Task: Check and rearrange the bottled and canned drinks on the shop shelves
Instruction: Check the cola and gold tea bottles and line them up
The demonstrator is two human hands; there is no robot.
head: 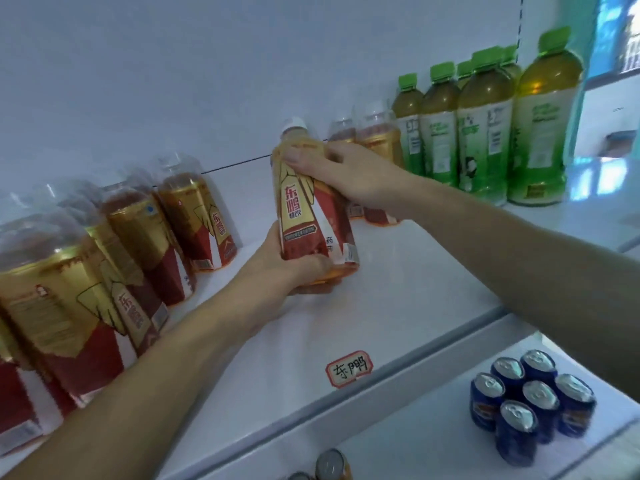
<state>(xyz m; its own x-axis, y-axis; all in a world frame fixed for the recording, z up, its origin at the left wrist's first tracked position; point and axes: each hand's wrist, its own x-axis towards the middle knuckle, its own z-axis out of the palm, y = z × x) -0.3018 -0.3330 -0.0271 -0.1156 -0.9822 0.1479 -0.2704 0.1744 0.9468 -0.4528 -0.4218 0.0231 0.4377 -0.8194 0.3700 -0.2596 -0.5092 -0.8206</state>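
Observation:
A gold-and-red energy drink bottle (304,209) with a white cap is held over the middle of the white shelf (398,299). My left hand (294,268) grips its base from the left and below. My right hand (349,178) grips its upper body from the right, fingers across the shoulder. A row of the same gold-and-red bottles (138,230) runs along the left of the shelf. Two more of the same bottles (375,140) stand behind my right hand, partly hidden.
Green tea bottles (485,126) with green caps stand at the right end of the shelf. A handwritten red-bordered price tag (349,368) sits on the shelf's front edge. On the shelf below, several blue cans (530,407) stand at the right and other cans (332,465) at the bottom edge.

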